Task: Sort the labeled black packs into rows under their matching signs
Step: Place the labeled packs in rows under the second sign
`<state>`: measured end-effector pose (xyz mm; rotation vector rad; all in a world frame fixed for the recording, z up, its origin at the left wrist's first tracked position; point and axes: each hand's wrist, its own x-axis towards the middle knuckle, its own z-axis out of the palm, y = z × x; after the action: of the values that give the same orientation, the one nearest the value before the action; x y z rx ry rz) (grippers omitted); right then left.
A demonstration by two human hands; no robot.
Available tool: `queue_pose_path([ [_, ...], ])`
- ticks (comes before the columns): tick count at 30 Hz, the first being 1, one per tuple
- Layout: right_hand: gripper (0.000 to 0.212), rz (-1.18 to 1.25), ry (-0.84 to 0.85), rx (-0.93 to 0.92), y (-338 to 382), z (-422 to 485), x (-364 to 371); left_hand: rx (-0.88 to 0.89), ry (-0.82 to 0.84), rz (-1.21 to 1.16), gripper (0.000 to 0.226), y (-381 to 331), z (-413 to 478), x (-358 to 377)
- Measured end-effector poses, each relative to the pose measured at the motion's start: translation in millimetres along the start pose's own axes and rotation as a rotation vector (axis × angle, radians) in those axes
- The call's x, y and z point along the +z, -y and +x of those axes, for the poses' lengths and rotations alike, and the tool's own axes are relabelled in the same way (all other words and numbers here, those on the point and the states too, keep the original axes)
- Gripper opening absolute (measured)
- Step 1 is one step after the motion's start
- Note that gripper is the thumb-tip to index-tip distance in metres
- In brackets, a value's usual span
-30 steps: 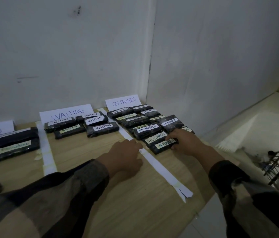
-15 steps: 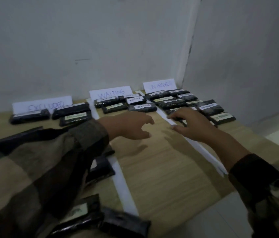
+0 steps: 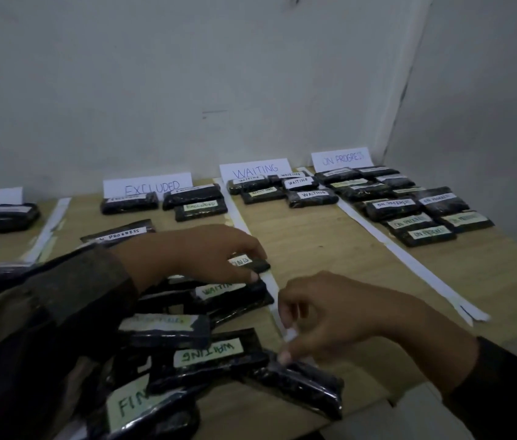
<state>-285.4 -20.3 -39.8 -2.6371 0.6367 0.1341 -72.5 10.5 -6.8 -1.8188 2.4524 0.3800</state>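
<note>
Picking a WAITING pack (image 3: 250, 264) from the unsorted pile (image 3: 206, 354) with the left hand (image 3: 206, 252).
Both hands have left the ON PROGRESS row (image 3: 422, 217), right of the WAITING sign (image 3: 255, 169), and come to the pile, which lies well nearer the person than that sign and slightly left of it. So the last placement looks done and a new sort begins. The left hand's fingers and thumb curl round the pack. It is flat, oblong, in glossy black wrap, with a white label showing only "ING". It likely goes to the WAITING row (image 3: 309, 195) just under the sign. The right hand (image 3: 330, 315) is curled, its thumb at an unlabelled pack (image 3: 301, 382); cannot tell if it grips.
</note>
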Motion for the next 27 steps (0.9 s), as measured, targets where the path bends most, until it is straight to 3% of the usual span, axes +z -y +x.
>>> queue_pose_path([
  [3,0.06,-0.105,0.056,-0.013,13.3,-2.6,11.1,0.002,0.013,-0.049,0.039,0.0,-10.1,7.7],
  [6,0.062,-0.158,0.097,0.003,17.1,-0.5,17.3,0.0,0.026,-0.103,0.036,-1.7,-15.7,12.8],
  [12,0.039,-0.013,0.143,0.076,3.8,17.1,6.2,0.022,0.024,-0.219,0.035,-4.6,-14.1,18.2],
  [20,0.027,0.178,0.052,0.03,-22.8,39.2,-5.5,-0.026,0.001,-0.241,0.064,-6.5,-9.8,25.5],
  [25,0.009,0.406,-0.08,0.062,-31.7,45.6,-8.4,-0.058,0.006,-0.246,0.063,-3.4,-10.3,24.7],
  [27,0.013,0.5,-0.098,0.094,-29.3,47.2,-9.4,-0.086,0.01,-0.267,0.063,-3.9,-10.6,24.0],
])
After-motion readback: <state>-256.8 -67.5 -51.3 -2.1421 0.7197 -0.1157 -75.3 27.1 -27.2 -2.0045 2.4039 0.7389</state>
